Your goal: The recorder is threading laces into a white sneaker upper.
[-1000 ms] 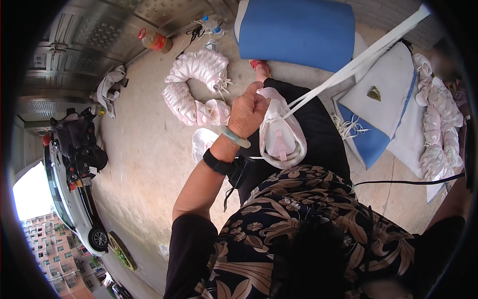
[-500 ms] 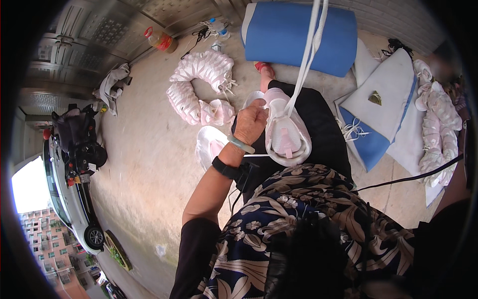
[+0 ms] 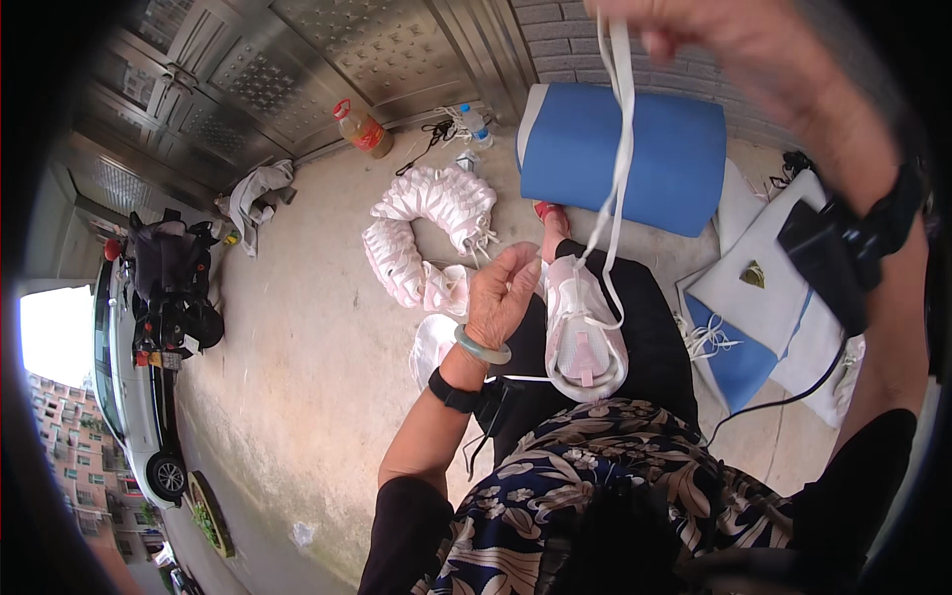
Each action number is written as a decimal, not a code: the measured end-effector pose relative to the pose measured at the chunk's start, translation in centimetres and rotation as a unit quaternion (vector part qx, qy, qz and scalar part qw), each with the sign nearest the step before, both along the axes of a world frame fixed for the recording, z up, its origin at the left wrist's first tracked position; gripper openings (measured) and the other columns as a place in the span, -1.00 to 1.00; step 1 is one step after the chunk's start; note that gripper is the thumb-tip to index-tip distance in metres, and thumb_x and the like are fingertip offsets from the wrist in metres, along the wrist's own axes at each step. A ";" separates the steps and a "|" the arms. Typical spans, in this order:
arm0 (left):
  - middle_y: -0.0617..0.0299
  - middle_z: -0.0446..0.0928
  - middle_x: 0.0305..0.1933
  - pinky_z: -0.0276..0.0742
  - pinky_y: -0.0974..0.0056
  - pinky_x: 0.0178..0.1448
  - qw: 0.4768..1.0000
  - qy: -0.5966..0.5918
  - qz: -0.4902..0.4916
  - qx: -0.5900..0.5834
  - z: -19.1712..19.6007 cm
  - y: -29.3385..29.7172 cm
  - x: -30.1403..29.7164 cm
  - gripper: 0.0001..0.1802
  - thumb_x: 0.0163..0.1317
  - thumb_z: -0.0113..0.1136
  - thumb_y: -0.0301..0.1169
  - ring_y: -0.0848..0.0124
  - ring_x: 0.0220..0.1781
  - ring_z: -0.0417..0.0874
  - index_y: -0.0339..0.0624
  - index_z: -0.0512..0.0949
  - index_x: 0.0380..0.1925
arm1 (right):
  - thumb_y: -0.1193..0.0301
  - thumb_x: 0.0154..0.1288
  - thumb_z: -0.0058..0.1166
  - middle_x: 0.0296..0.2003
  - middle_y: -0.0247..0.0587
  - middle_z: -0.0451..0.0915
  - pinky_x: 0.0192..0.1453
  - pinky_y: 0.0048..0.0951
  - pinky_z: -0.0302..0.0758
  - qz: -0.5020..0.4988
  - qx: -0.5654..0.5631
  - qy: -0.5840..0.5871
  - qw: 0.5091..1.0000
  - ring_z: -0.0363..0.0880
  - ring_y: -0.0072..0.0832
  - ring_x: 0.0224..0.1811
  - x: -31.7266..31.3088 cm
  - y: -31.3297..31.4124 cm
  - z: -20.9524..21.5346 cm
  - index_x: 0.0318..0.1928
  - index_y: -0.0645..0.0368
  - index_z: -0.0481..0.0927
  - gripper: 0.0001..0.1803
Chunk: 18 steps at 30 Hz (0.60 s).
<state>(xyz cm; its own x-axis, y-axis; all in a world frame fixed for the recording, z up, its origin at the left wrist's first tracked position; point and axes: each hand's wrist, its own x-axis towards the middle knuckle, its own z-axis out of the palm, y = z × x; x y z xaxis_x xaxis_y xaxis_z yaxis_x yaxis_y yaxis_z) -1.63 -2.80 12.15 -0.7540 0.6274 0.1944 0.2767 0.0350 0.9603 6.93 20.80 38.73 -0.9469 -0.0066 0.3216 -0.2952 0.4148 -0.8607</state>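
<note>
A pink and white sneaker [image 3: 583,342] lies on my lap, its toe end toward my body. White shoelace [image 3: 623,139] runs from its eyelets up to my right hand [image 3: 684,25], which is raised at the top edge, blurred and closed on the lace. A loop of lace hangs at the shoe's right side. Left of the shoe is my left hand [image 3: 501,297], thumb and fingers brought together; whether anything thin is between them cannot be seen. Partly behind that wrist, a second pale shoe [image 3: 433,347] shows.
A curved row of pink-white shoes [image 3: 392,248] lies on the floor ahead. A blue padded roll [image 3: 635,159] stands beyond my leg; white and blue sheets [image 3: 739,268] and loose laces [image 3: 706,339] lie right. Bottles [image 3: 364,134] stand by the metal door; a scooter [image 3: 169,288] is left.
My right hand has come into view at the top, holding the lace. My left hand has moved off the sneaker's side. The view has tilted, so things sit lower.
</note>
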 end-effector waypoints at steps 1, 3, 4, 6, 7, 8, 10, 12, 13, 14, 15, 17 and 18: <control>0.19 0.57 -0.30 0.44 0.38 -0.11 1.000 0.001 0.002 0.001 1.7 0.9 0.5 -0.75 0.21 0.09 -0.40 0.46 -0.23 0.56 -0.32 0.47 -0.15 | 0.31 0.29 -0.03 -0.52 -0.53 0.42 -0.42 -0.73 0.32 0.003 0.070 0.027 0.997 0.32 -0.79 -0.53 -0.4 0.3 -2.8 -0.34 0.16 0.52 -0.82; 0.16 0.55 -0.20 0.39 0.34 0.01 0.992 0.059 -0.040 0.100 4.9 2.2 1.2 -0.68 0.20 0.10 -0.40 0.44 -0.14 0.52 -0.32 0.42 -0.07 | 0.32 0.28 0.00 -0.52 -0.52 0.42 -0.41 -0.73 0.33 0.007 0.014 -0.001 1.000 0.33 -0.79 -0.52 -0.3 -1.3 -6.4 -0.34 0.17 0.53 -0.82; 0.12 0.51 -0.13 0.36 0.31 0.07 0.991 0.061 -0.071 0.099 6.0 2.7 1.4 -0.62 0.20 0.10 -0.39 0.41 -0.07 0.49 -0.31 0.37 -0.01 | 0.33 0.27 0.02 -0.51 -0.51 0.43 -0.40 -0.73 0.34 0.008 -0.041 -0.029 0.999 0.34 -0.79 -0.51 -0.1 -1.9 -7.8 -0.34 0.18 0.53 -0.83; 0.08 0.48 -0.06 0.32 0.29 0.13 0.991 0.050 -0.085 0.090 6.6 3.1 1.9 -0.56 0.19 0.11 -0.38 0.39 0.00 0.46 -0.31 0.32 0.05 | 0.36 0.24 0.06 -0.50 -0.49 0.44 -0.38 -0.74 0.34 0.029 -0.082 -0.035 0.996 0.34 -0.79 -0.49 -0.1 -2.3 -9.4 -0.32 0.19 0.54 -0.85; 0.05 0.45 -0.02 0.31 0.27 0.15 0.987 0.010 -0.122 0.103 6.6 4.1 1.7 -0.51 0.19 0.12 -0.37 0.36 0.04 0.43 -0.30 0.28 0.09 | 0.37 0.25 0.05 -0.48 -0.49 0.45 -0.37 -0.75 0.33 0.012 -0.065 0.010 0.998 0.34 -0.80 -0.48 -0.1 -2.0 -9.3 -0.31 0.18 0.54 -0.86; 0.01 0.42 0.02 0.29 0.24 0.17 0.980 -0.029 -0.159 0.116 6.7 4.6 1.7 -0.46 0.18 0.13 -0.36 0.32 0.08 0.41 -0.29 0.23 0.13 | 0.38 0.25 0.04 -0.46 -0.49 0.46 -0.35 -0.75 0.33 -0.005 -0.048 0.057 0.997 0.34 -0.80 -0.46 0.0 -1.6 -9.0 -0.30 0.18 0.54 -0.87; -0.01 0.35 0.09 0.25 0.23 0.21 0.977 -0.036 -0.177 0.115 7.3 5.1 1.7 -0.38 0.17 0.14 -0.36 0.28 0.16 0.35 -0.32 0.16 0.18 | 0.41 0.23 0.06 -0.40 -0.46 0.48 -0.29 -0.72 0.34 0.018 -0.032 0.062 0.997 0.36 -0.76 -0.41 0.0 -0.8 -8.3 -0.30 0.22 0.55 -0.87; 0.02 0.31 0.13 0.22 0.24 0.22 0.966 0.020 -0.177 0.186 8.1 6.0 2.1 -0.34 0.16 0.14 -0.37 0.29 0.19 0.32 -0.37 0.11 0.20 | 0.43 0.19 0.05 -0.40 -0.31 0.51 -0.45 -0.64 0.42 0.042 0.024 0.145 0.988 0.44 -0.70 -0.50 -0.5 -1.2 -8.7 -0.38 0.26 0.57 -0.86; 0.04 0.27 0.16 0.18 0.26 0.25 0.962 0.005 -0.179 0.208 8.7 6.3 2.1 -0.29 0.16 0.13 -0.34 0.30 0.24 0.27 -0.40 0.06 0.22 | 0.44 0.21 0.05 -0.36 -0.29 0.50 -0.51 -0.65 0.42 0.040 0.012 0.134 0.990 0.45 -0.69 -0.51 -0.3 -1.4 -9.0 -0.40 0.28 0.57 -0.85; 0.04 0.27 0.16 0.18 0.26 0.25 0.961 0.011 -0.183 0.208 9.3 6.6 2.3 -0.29 0.16 0.13 -0.34 0.30 0.24 0.27 -0.40 0.06 0.22 | 0.44 0.21 0.05 -0.36 -0.29 0.50 -0.51 -0.65 0.42 0.038 0.015 0.140 0.989 0.45 -0.69 -0.51 -0.1 -1.5 -9.5 -0.40 0.28 0.57 -0.85; 0.09 0.33 0.08 0.27 0.29 0.13 0.960 -0.010 -0.184 0.213 10.1 6.9 2.5 -0.31 0.18 0.11 -0.26 0.36 0.07 0.36 -0.36 0.09 0.22 | 0.43 0.19 0.08 -0.30 -0.28 0.47 -0.33 -0.62 0.39 0.034 -0.013 0.115 0.993 0.42 -0.65 -0.40 0.0 -1.5 -10.0 -0.37 0.29 0.56 -0.85; 0.18 0.44 -0.16 0.40 0.38 -0.14 0.948 -0.083 -0.179 0.249 11.4 7.2 3.7 -0.44 0.26 0.01 -0.23 0.45 -0.18 0.47 -0.30 0.19 0.18 | 0.42 0.21 0.08 -0.20 -0.27 0.46 -0.14 -0.59 0.36 0.052 -0.079 0.041 0.995 0.41 -0.61 -0.25 0.1 -1.7 -11.1 -0.31 0.31 0.55 -0.83; 0.18 0.44 -0.16 0.40 0.38 -0.14 0.949 -0.084 -0.179 0.247 11.5 7.3 3.7 -0.44 0.26 0.01 -0.23 0.45 -0.18 0.47 -0.30 0.19 0.18 | 0.42 0.21 0.08 -0.20 -0.27 0.46 -0.14 -0.59 0.36 0.052 -0.082 0.040 0.995 0.41 -0.61 -0.25 0.3 -1.7 -11.4 -0.31 0.31 0.55 -0.83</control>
